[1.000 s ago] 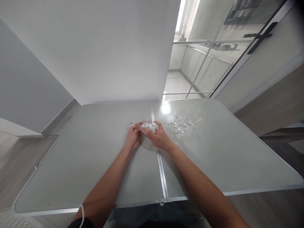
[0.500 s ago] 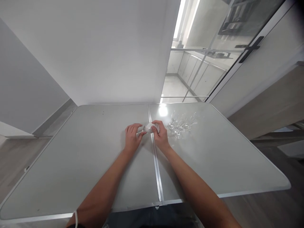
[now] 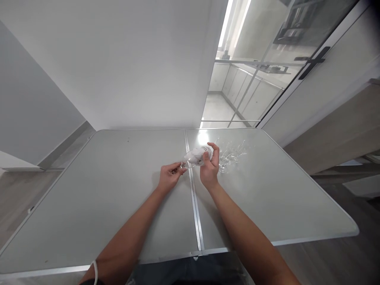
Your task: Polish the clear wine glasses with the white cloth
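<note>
Over the table's centre seam, a clear wine glass lies tilted on its side between my hands. My left hand is closed on its stem and foot end. White cloth shows at the bowl, partly inside it as far as I can tell, and bunches out toward the right. My right hand grips this cloth at the bowl's mouth, thumb on the near side and fingers round the far side. Just beyond it, several clear stemmed glasses stand close together, partly hidden by that hand.
The pale folding table has a metal seam down its middle and a metal rim. A white wall rises behind it. At the back right is a glass door with a dark handle.
The cloth now bunches out of the glass's mouth. My right hand has moved right and up with it, while my left hand has shifted slightly right and closed round the stem.
</note>
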{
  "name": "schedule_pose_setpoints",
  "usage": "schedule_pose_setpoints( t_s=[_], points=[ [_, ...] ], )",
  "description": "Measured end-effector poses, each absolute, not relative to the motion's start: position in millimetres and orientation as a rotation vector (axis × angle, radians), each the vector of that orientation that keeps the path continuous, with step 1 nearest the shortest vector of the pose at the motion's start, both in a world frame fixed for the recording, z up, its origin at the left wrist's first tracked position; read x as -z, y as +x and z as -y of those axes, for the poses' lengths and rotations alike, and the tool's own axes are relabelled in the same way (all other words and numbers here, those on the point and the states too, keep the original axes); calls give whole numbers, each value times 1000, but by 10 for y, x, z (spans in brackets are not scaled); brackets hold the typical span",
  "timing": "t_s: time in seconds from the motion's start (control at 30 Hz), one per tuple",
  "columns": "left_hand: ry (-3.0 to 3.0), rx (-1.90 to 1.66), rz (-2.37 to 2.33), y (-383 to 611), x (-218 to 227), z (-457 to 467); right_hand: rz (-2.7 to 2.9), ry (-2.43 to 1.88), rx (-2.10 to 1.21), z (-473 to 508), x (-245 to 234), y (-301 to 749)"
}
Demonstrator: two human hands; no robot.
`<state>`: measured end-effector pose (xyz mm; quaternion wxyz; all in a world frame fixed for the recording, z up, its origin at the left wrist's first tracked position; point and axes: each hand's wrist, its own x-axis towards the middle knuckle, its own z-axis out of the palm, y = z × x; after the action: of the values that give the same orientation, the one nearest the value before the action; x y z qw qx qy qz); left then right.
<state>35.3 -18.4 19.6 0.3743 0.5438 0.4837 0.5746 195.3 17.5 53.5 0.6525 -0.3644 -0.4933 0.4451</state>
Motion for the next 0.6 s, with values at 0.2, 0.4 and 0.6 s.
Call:
schedule_pose_setpoints(
  t_s=[0.2,0.4,0.6],
  points=[
    [1197,-1578,-1284,288,-135,116,887,-827,-1039,-238,-518,1938],
    [1165,-1618,-1234,264,-163,130,944,-846,-1161,-255,-450,1879],
    [1243,-1524,-1199,336,-191,143,1186,-665,-1397,-148,-467,1722]
  ],
)
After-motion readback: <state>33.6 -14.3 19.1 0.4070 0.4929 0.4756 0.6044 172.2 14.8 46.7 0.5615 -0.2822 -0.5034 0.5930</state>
